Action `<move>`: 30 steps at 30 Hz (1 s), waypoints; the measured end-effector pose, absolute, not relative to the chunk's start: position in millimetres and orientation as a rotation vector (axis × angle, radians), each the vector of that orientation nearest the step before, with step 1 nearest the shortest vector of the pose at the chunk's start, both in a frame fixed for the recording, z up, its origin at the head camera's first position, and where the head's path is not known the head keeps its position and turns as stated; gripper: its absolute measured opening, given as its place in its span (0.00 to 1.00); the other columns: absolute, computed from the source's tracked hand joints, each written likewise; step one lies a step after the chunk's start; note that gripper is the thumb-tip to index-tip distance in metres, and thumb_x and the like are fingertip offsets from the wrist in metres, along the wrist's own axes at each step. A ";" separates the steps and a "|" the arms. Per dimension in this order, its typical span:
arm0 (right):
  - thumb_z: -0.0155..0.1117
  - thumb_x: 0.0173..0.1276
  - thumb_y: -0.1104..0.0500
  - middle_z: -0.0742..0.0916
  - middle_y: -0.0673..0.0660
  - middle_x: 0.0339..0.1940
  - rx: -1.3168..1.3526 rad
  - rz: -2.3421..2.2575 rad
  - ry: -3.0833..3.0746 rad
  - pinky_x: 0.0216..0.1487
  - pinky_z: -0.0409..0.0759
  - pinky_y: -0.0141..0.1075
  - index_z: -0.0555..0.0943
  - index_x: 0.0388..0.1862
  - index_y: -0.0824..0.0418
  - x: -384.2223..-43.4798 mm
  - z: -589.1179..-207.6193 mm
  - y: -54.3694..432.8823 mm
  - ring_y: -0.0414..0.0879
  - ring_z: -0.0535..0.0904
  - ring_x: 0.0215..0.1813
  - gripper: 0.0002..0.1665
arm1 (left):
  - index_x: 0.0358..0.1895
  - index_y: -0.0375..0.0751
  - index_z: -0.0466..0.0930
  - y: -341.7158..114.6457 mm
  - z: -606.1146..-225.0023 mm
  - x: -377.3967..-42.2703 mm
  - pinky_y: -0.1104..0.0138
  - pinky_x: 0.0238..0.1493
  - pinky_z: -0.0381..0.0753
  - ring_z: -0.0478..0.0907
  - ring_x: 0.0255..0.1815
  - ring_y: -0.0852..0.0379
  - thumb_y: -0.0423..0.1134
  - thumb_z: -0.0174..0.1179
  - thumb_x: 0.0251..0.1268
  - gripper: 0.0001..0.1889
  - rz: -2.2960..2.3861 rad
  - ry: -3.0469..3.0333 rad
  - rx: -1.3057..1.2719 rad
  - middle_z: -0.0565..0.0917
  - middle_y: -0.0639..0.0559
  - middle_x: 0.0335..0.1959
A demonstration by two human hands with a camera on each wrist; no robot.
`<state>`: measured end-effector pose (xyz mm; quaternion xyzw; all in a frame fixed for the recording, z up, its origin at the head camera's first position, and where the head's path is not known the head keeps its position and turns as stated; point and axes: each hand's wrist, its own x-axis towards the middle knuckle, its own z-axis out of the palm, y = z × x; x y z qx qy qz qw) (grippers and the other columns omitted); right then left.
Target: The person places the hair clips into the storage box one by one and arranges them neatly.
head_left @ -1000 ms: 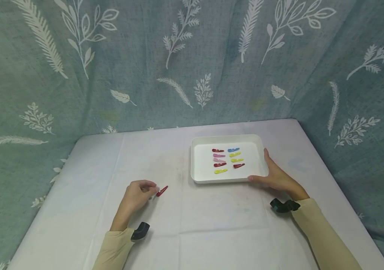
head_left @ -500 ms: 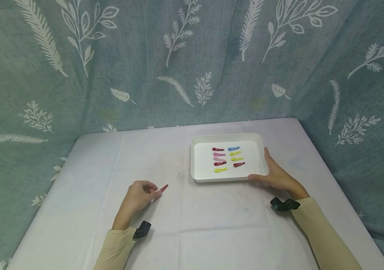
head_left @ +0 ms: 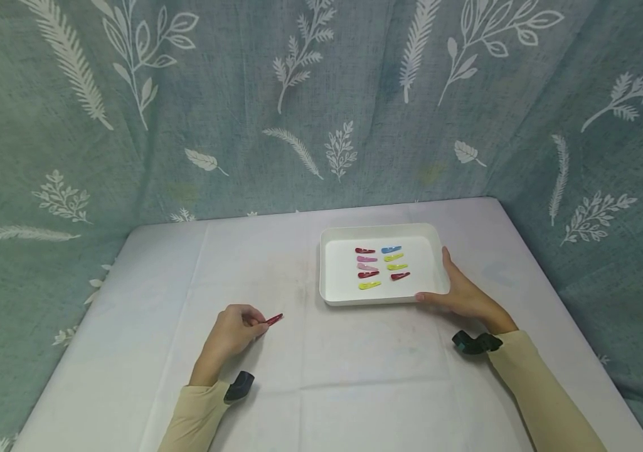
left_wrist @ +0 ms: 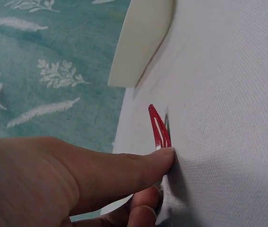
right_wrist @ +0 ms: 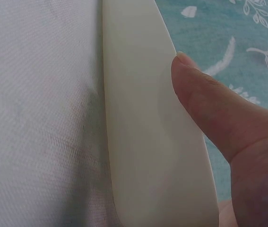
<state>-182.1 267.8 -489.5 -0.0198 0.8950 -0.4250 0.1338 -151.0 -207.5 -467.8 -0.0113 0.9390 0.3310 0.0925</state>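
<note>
My left hand [head_left: 233, 333] pinches a red snap hair clip [left_wrist: 155, 124] between thumb and fingers, low over the white cloth. The clip's narrow tip points away from the hand; its wide end is hidden behind the thumb [left_wrist: 157, 163]. My right hand [head_left: 466, 302] holds the near right corner of a white tray [head_left: 337, 276], thumb against the front wall and the other fingers along the right side. In the tray lie two columns of hair clips: red, pink and yellow ones such as the yellow clip [head_left: 369, 285] on the left, and a blue clip [head_left: 391, 250] heading the right column.
The white cloth [head_left: 355, 408] covers the table, with fold creases across it. A green-blue curtain [head_left: 231, 150] with white leaf prints hangs behind and along both sides. Dark camera mounts [head_left: 239, 386] sit on the wrists.
The left fingers have closed on the red hair clip, which lay by the fingertips, and its tip has swung slightly. The right hand and the tray have stayed where they were.
</note>
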 end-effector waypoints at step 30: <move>0.78 0.59 0.37 0.41 0.68 0.87 -0.044 -1.241 2.589 0.78 0.47 0.73 0.21 0.83 0.57 -181.2 -486.4 266.8 0.71 0.41 0.86 0.84 | 0.41 0.35 0.88 -207.0 -461.0 -152.2 0.70 0.31 0.76 0.82 0.31 0.59 0.34 0.67 0.68 0.06 1.130 2.749 0.006 0.90 0.47 0.32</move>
